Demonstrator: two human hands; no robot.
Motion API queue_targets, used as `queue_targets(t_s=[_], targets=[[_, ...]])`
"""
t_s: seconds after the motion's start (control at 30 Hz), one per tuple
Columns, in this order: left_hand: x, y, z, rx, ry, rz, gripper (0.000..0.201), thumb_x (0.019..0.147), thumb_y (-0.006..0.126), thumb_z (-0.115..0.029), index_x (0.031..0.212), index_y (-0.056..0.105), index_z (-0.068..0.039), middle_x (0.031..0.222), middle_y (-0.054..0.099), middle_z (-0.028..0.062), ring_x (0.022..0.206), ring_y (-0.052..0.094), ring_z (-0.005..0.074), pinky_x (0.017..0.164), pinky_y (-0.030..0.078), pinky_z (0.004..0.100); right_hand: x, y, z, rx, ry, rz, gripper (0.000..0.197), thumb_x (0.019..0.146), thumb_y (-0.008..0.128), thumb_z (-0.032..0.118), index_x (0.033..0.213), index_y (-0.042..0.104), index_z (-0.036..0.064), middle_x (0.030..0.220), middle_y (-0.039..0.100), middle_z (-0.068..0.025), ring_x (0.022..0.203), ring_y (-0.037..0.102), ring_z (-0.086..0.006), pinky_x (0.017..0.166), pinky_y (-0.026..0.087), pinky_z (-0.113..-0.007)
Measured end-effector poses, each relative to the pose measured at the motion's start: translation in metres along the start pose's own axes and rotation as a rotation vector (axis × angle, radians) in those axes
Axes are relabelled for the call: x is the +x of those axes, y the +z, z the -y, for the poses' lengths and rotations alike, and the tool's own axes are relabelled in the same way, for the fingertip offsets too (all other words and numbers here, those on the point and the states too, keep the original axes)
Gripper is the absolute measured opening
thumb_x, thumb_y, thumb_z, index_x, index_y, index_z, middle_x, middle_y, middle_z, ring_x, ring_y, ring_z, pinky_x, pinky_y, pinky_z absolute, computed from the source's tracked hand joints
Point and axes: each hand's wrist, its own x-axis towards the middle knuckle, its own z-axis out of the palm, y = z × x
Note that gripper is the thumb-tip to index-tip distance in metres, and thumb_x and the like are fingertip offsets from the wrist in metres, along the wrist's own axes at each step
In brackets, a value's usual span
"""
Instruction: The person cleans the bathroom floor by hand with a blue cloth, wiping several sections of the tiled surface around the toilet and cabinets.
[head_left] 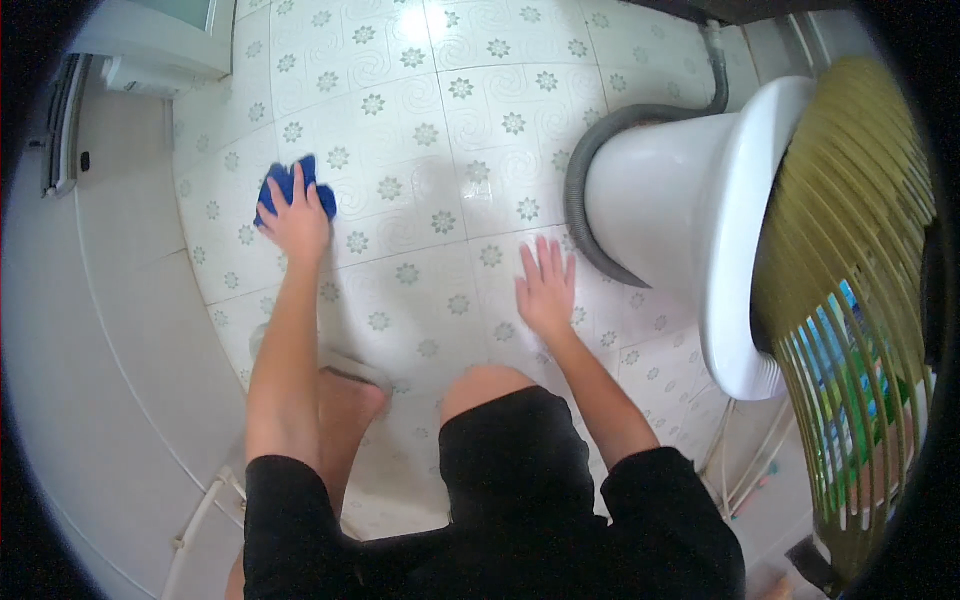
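My left hand [297, 222] presses a bunched dark blue cloth [325, 200] onto the patterned tile floor [400, 225], fingers spread over it. Cloth shows past the fingertips and beside the thumb; what lies beneath the palm is hidden. To the right, my right hand [548, 290] rests palm down on the tiles, open, with nothing in it. Its fingers point away from me, close to a grey corrugated hose [577, 190]. That hose curves around the foot of a white pedestal fixture [650, 180].
An olive-green slatted basket [850, 200] sits at the fixture's rim, colourful packages [860, 370] showing through its slats. White walls and a door [170, 40] bound the left. My bent knee [487, 385] and slippered foot [355, 380] are near. Thin white rods [755, 460] stand lower right.
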Motion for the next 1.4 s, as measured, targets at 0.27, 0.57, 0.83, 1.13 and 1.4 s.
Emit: queue_targets(t_s=[0.27,0.57,0.83,1.13,1.4], targets=[[-0.041,-0.036,-0.22,-0.372,0.494,-0.12,0.045,0.101,0.053,-0.04,0.144,0.066,-0.031,0.16,0.051,0.0109,0.147,0.039,0.047,0.123,0.021,0.0718,-0.028,0.0,-0.02,-0.048,0.033,-0.024,0.063,0.099,0.061,0.028,0.159,0.048,0.0156,0.167,0.041,-0.0139,0.155,0.034,-0.0414,0.124,0.023,-0.067],[-0.135,-0.035,-0.109,-0.471,0.516,0.057,0.077,0.09,0.068,-0.046,0.162,0.046,-0.027,0.175,0.023,0.0182,0.161,0.018,0.0434,0.127,0.009,0.0677,-0.022,-0.005,-0.019,-0.021,-0.002,-0.047,0.067,0.094,0.069,0.026,0.156,0.051,0.0122,0.166,0.041,-0.0159,0.153,0.036,-0.0446,0.122,0.025,-0.069],[-0.139,-0.033,-0.059,-0.266,0.26,0.146,0.081,0.093,0.061,-0.049,0.166,0.039,-0.02,0.176,0.023,0.0136,0.162,0.013,0.0431,0.128,0.003,0.0647,0.081,-0.021,0.049,0.072,-0.191,-0.184,0.064,0.089,0.075,0.037,0.149,0.06,0.0219,0.164,0.045,-0.0134,0.15,0.04,-0.0423,0.119,0.029,-0.069],[-0.142,-0.025,-0.067,-0.294,0.283,0.174,0.082,0.093,0.06,-0.048,0.167,0.036,-0.022,0.177,0.022,0.012,0.163,0.011,0.042,0.128,0.002,0.0641,0.325,0.002,0.031,-0.19,-0.224,-0.343,0.057,0.098,0.06,0.048,0.151,0.058,0.0268,0.162,0.049,-0.0113,0.149,0.044,-0.037,0.121,0.03,-0.067],[-0.139,-0.028,-0.071,-0.288,0.268,0.186,0.082,0.092,0.06,-0.046,0.167,0.037,-0.021,0.177,0.022,0.0121,0.162,0.012,0.0427,0.128,0.003,0.0651,0.287,-0.017,-0.059,-0.132,0.245,-0.51,0.064,0.101,0.06,0.04,0.157,0.049,0.0117,0.155,0.046,-0.0336,0.143,0.043,-0.0521,0.119,0.029,-0.07]])
